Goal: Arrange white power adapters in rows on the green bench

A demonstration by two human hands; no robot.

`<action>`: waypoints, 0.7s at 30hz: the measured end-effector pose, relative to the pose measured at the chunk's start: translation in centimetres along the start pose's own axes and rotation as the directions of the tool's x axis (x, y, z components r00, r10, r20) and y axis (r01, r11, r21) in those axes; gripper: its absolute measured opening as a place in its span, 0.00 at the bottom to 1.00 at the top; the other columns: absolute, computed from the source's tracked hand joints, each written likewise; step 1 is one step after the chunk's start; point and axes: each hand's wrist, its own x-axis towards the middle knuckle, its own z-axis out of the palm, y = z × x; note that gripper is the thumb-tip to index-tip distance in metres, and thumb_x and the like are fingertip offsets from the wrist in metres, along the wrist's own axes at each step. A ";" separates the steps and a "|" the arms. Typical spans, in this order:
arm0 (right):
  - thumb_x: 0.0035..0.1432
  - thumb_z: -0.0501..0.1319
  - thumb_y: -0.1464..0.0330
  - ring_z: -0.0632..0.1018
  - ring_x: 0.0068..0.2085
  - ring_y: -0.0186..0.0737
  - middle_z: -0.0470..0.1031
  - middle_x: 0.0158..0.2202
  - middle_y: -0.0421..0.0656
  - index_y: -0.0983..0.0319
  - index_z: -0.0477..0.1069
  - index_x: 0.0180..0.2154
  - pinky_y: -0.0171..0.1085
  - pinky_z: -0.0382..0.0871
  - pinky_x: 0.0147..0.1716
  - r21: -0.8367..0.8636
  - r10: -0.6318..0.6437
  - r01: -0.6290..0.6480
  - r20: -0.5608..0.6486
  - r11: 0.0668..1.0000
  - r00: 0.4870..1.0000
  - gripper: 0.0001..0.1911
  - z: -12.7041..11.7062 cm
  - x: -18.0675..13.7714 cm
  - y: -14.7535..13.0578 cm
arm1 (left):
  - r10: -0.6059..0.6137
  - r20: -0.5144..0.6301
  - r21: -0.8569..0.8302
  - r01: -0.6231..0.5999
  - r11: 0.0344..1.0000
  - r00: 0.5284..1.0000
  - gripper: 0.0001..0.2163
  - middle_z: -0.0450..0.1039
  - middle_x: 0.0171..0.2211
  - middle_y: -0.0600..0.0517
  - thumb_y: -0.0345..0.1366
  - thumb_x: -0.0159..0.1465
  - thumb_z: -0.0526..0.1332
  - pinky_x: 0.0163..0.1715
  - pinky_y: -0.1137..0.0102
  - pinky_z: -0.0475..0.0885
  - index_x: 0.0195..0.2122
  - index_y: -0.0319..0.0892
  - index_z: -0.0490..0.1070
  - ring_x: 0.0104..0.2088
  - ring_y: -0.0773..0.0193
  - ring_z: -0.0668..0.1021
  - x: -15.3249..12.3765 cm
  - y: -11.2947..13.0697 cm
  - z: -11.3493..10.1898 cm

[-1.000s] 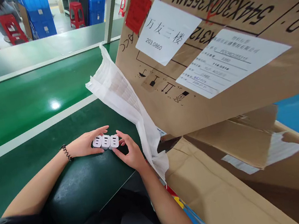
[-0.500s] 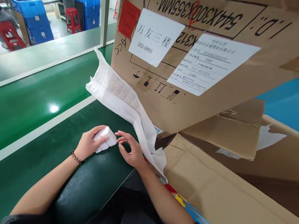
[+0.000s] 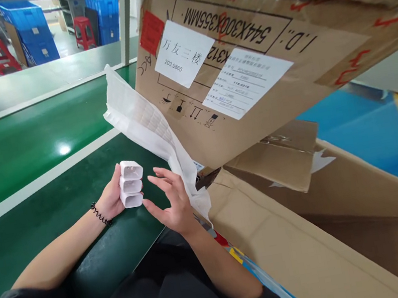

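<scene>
My left hand (image 3: 111, 197) grips three white plastic housings (image 3: 131, 186) lined up one against another, with their hollow ends turned up toward me. They are held above the dark green work surface (image 3: 88, 261). Just to their right is my right hand (image 3: 173, 201), its fingers spread and holding nothing. A small gap separates its fingertips from the housings. Beyond the right hand, a white quilted packing sheet (image 3: 154, 131) drapes down beside the large carton.
A large printed cardboard carton (image 3: 267, 122) leans at the right, above an open carton (image 3: 258, 230) at my right side. A green conveyor strip (image 3: 24, 153) runs across behind a pale rail. Farther back are blue crates (image 3: 30, 29), red stools (image 3: 83, 32) and a seated person.
My left hand has turned the housings so that their hollow ends now show. The fingers of my right hand have spread wider. The view has shifted slightly to the right.
</scene>
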 end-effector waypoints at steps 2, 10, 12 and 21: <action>0.62 0.64 0.65 0.69 0.60 0.52 0.61 0.62 0.50 0.52 0.61 0.60 0.51 0.74 0.54 -0.058 -0.019 0.022 0.058 0.998 0.998 0.26 -0.3 0.7 -0.4 | -0.023 -0.019 0.009 0.023 1.000 1.000 0.27 0.77 0.27 0.49 0.52 0.73 0.41 0.23 0.69 0.78 0.47 0.38 0.73 0.22 0.63 0.79 -0.4 -0.2 0.4; 0.60 0.60 0.70 0.59 0.67 0.53 0.56 0.66 0.54 0.61 0.68 0.51 0.53 0.63 0.63 -0.124 -0.098 0.120 0.174 0.985 0.980 0.17 -0.7 2.1 -1.0 | -0.016 0.012 0.019 0.015 1.000 1.000 0.23 0.79 0.30 0.48 0.51 0.72 0.47 0.28 0.67 0.80 0.44 0.39 0.74 0.27 0.63 0.80 -1.4 -1.5 0.8; 0.59 0.61 0.69 0.59 0.68 0.52 0.58 0.66 0.54 0.63 0.69 0.50 0.51 0.61 0.65 -0.109 -0.135 0.158 0.197 0.981 0.971 0.16 -2.0 2.0 -1.2 | -0.021 0.104 0.084 0.013 0.996 0.994 0.24 0.80 0.37 0.45 0.56 0.68 0.53 0.34 0.64 0.81 0.46 0.39 0.75 0.34 0.59 0.82 -1.5 -2.1 0.0; 0.57 0.64 0.65 0.64 0.65 0.52 0.60 0.65 0.45 0.52 0.65 0.52 0.58 0.63 0.61 -0.488 0.018 -0.068 -0.106 0.870 0.994 0.21 -24.0 -2.4 2.1 | 0.105 0.202 0.615 -0.209 0.760 0.974 0.26 0.78 0.44 0.46 0.59 0.62 0.58 0.44 0.59 0.79 0.52 0.46 0.74 0.47 0.51 0.77 0.5 -3.0 -2.1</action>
